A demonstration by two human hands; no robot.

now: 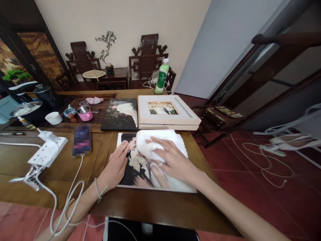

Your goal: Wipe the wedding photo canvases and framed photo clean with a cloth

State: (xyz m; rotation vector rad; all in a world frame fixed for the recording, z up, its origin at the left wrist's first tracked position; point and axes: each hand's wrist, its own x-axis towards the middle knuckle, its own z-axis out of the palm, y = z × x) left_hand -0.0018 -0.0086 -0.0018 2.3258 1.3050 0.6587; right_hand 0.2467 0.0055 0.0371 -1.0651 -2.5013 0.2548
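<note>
A large photo panel [139,169], showing people in dark and white clothes, lies flat near the front edge of the wooden table. My left hand [117,163] rests with outstretched fingers on its left edge. Over the panel's upper right part lies a bunched white towel [170,135]. My right hand [173,159] grips the towel and presses it against the picture surface, with some cloth bulging between thumb and fingers. The towel and right hand hide much of the panel's right half.
Behind the panel are a dark picture panel [114,117] and stacked white frames [185,113], with a green bottle [162,78] beyond. To the left lie a phone [81,140], a power strip [51,152] with looping cables, and a pink cup [85,115]. The table [150,207] ends at the right.
</note>
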